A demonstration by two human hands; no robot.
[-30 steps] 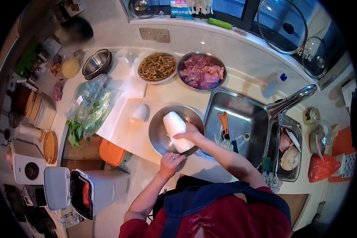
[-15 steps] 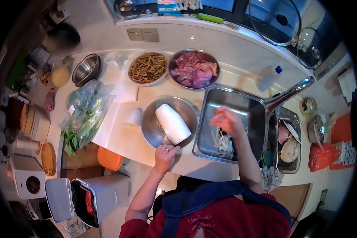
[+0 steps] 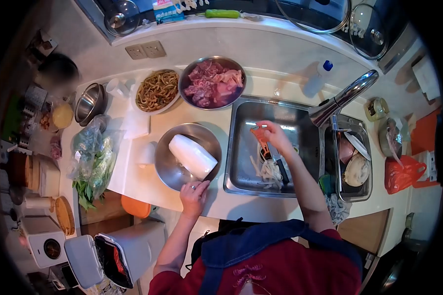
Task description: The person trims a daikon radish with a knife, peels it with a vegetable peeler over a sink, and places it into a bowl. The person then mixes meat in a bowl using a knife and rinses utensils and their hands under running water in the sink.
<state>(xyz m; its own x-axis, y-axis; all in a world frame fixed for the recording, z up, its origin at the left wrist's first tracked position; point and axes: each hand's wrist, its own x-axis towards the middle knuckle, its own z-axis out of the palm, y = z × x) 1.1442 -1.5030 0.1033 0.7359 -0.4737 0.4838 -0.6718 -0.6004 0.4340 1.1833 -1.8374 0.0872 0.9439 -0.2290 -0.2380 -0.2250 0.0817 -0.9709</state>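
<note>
A peeled white radish [image 3: 192, 156] lies aslant in a steel bowl [image 3: 163, 175] on the counter. My left hand [image 3: 194, 197] grips the near rim of that bowl, fingers closed over its edge. Over the sink [image 3: 241, 184] is my right hand [image 3: 275, 136], its fingers closed on an orange peeler [image 3: 262, 139] that points down. Pale strips of peel [image 3: 269, 173] sit on the sink floor below. Beside them a knife with a black handle [image 3: 282, 172] leans in the sink.
Behind stand a bowl of raw meat [image 3: 214, 81] and a plate of brown strips [image 3: 157, 90]. Bagged greens [image 3: 97, 160] lie at the left. The faucet [image 3: 344, 98] reaches over the sink's right side. A bottle [image 3: 317, 79] stands behind it. An open bin [image 3: 128, 250] is below left.
My right hand, which held nothing visible over the sink, now has the orange peeler. My left hand stays at the bowl's rim. The camera view has shifted.
</note>
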